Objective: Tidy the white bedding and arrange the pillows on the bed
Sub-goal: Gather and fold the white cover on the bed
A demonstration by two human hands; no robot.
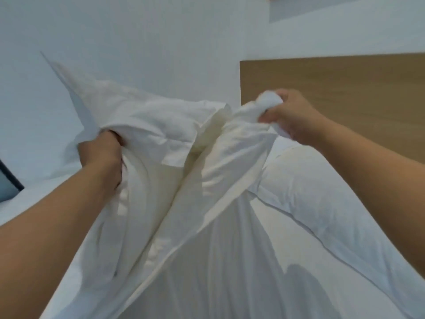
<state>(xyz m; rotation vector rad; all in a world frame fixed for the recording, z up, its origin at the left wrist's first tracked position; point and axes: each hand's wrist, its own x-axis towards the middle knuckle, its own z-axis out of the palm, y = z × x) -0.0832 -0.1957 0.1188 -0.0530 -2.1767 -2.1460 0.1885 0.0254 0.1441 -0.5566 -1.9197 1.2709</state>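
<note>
While both hands are up mid-frame, open room is mostly the pale wall across the top and upper left. Wooden headboard blocks the upper right; its left edge runs vertically just right of centre. Dark-edged object at the far left edge, can't tell what it is.

White pillow is lifted, centre-left, one corner pointing to the upper left. Left hand grips its lower left side, fingers dug into the fabric. Right hand at centre-right pinches a bunched wad of the white cover's edge, fingers curled round it. Loose cover fabric drapes down between the forearms to the bottom edge. Second white pillow lies lower right, under the right forearm, on the bed.
</note>
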